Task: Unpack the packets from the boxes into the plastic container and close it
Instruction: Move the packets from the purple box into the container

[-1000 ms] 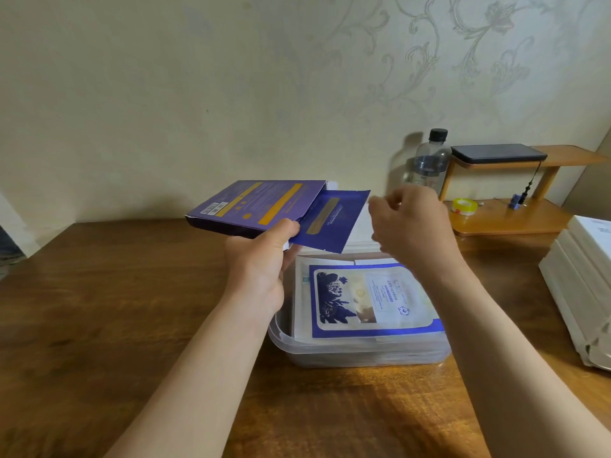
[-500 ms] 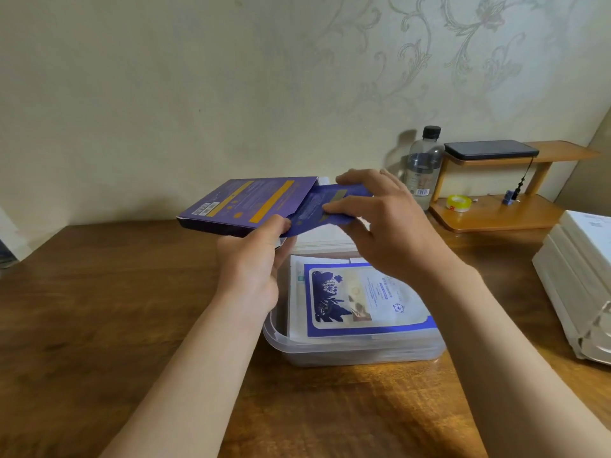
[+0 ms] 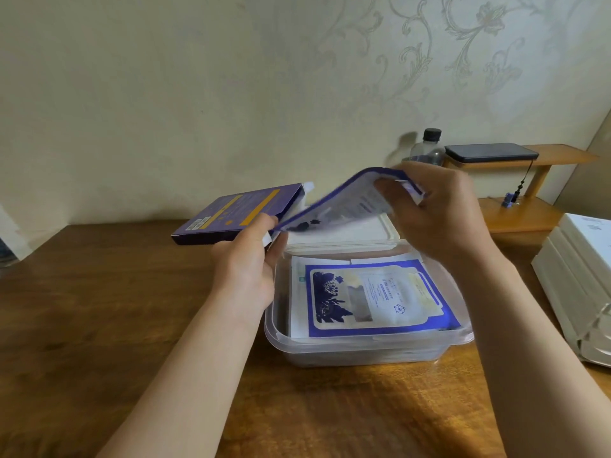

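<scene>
My left hand (image 3: pixel 248 262) holds a flat purple box (image 3: pixel 231 214) by its open right end, above the table's left of centre. My right hand (image 3: pixel 439 209) grips a blue-and-white packet (image 3: pixel 344 203) partly drawn out of that box, bent upward over the container. Below sits a clear plastic container (image 3: pixel 360 353), open, with several similar packets (image 3: pixel 377 299) stacked flat inside. Its white lid (image 3: pixel 340 236) lies just behind it, mostly hidden by the hands.
The wooden table (image 3: pixel 99 325) carries a stack of white boxes (image 3: pixel 578 285) at the right edge. At the back right stand a small wooden shelf (image 3: pixel 522 216) with a dark device (image 3: pixel 489 152) and a water bottle (image 3: pixel 426 147).
My right hand reached the box's open end, took hold of a packet and pulled it out toward the right. The box stayed in my left hand.
</scene>
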